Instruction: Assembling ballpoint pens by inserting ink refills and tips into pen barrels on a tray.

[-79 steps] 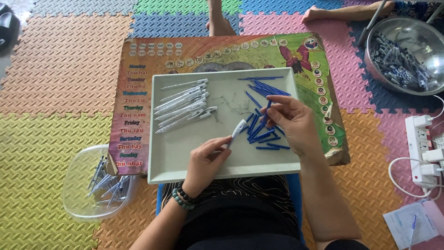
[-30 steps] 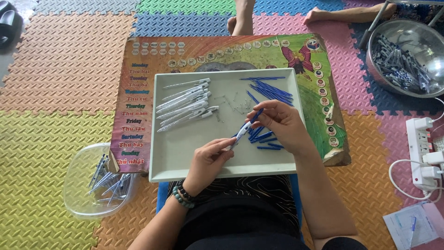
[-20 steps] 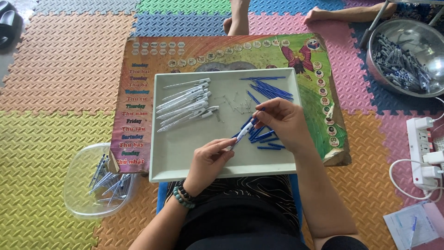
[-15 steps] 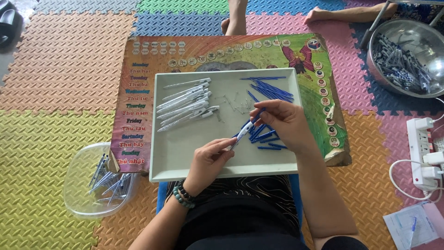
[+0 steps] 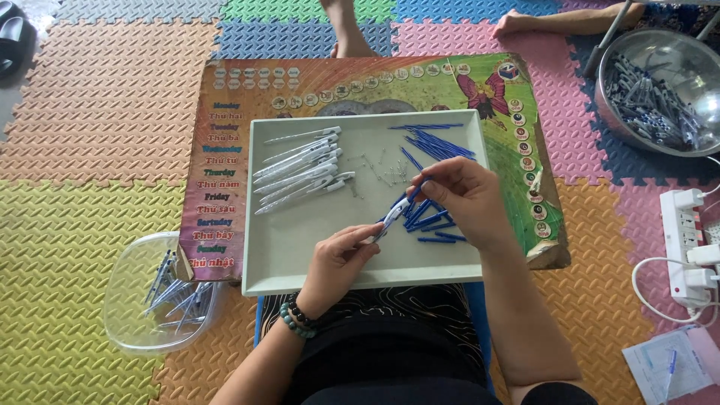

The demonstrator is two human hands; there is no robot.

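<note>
A pale grey tray (image 5: pixel 285 255) rests on my lap and a colourful board. My left hand (image 5: pixel 341 259) pinches the lower end of a white pen barrel (image 5: pixel 395 212) that slants up to the right. My right hand (image 5: pixel 461 196) holds a thin blue refill (image 5: pixel 417 187) at the barrel's upper end, fingers bunched around it. Under my right hand lies a loose pile of blue refills (image 5: pixel 435 146). A row of white pen barrels (image 5: pixel 300 169) lies at the tray's left. Small metal springs (image 5: pixel 382 171) are scattered mid-tray.
A clear plastic bowl (image 5: pixel 127 281) with several finished pens sits at the lower left. A steel bowl (image 5: pixel 660 90) of pen parts stands at the upper right. A white power strip (image 5: pixel 686 240) with cables lies right. Another person's feet (image 5: pixel 345 26) are at the top.
My hands stay over the tray's right half. The right hand has lifted slightly off the refill pile and brought a blue refill to the end of the barrel that my left hand keeps holding.
</note>
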